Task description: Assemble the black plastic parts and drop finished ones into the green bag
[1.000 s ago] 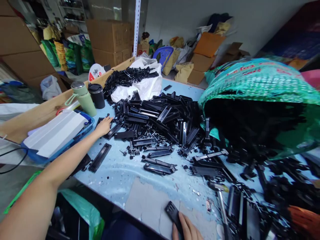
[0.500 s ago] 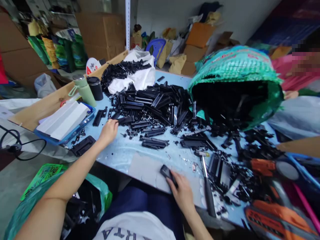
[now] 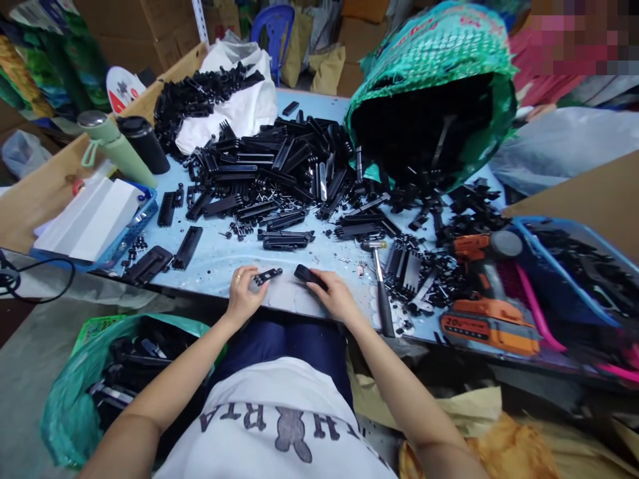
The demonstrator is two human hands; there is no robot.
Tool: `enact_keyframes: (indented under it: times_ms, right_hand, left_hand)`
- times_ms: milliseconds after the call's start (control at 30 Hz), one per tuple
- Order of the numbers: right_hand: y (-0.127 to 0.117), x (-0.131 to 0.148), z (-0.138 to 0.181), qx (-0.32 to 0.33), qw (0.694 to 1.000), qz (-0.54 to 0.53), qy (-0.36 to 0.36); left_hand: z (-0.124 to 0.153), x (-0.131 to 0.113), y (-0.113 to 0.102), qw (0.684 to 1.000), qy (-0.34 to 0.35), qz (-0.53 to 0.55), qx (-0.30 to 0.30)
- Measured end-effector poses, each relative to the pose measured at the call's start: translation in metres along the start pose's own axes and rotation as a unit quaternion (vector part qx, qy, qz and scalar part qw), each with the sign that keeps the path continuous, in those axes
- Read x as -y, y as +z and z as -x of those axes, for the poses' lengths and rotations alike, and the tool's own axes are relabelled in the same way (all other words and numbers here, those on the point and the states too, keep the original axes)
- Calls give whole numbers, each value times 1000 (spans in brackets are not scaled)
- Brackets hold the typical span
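Near the front edge of the table, my left hand [image 3: 244,293] is closed on a small black plastic piece [image 3: 268,275] with light spots along it. Just to the right, my right hand [image 3: 333,291] grips a black plastic part [image 3: 308,275] with a rounded end. The two pieces are a short gap apart, pointing toward each other. Beneath them lies a grey sheet [image 3: 287,296] on the blue tabletop. Beyond my hands is a heap of long black plastic parts [image 3: 269,166], with several stacked ones [image 3: 285,239] closest to me.
A hammer [image 3: 382,293] and an orange cordless drill [image 3: 479,319] lie on the right, beside a blue basket [image 3: 554,226]. A green woven sack [image 3: 429,60] spills black parts. Leftward stand a green bottle [image 3: 120,150], a black tumbler [image 3: 144,143] and a blue tray [image 3: 94,263].
My left hand has come back from the heap to the front edge and now holds the small black piece. My right hand still holds its part. The view has tilted down.
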State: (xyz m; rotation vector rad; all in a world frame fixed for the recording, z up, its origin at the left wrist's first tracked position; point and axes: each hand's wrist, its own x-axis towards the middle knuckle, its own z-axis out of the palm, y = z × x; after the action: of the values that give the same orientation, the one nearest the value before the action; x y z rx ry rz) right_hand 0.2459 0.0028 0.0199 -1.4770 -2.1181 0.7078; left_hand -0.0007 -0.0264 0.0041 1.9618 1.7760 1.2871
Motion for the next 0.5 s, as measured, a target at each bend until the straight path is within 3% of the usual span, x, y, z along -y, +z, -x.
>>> enact_keyframes:
  times_ms: [100,200,333,500]
  right_hand:
    - [4,7,-2,18,999,35,-34]
    - [7,15,-5,-3,991,-131,13]
    - [8,20,-10,12,925,-358,125]
    - [9,27,-12,22,878,-450,159]
  left_hand:
    - [-12,-20,5,992,-22,125,2]
    - [-26,-39,9,984,-29,151,89]
    - [-37,-53,9,966,-27,162,198]
    - [-40,-58,6,967,-24,127,219]
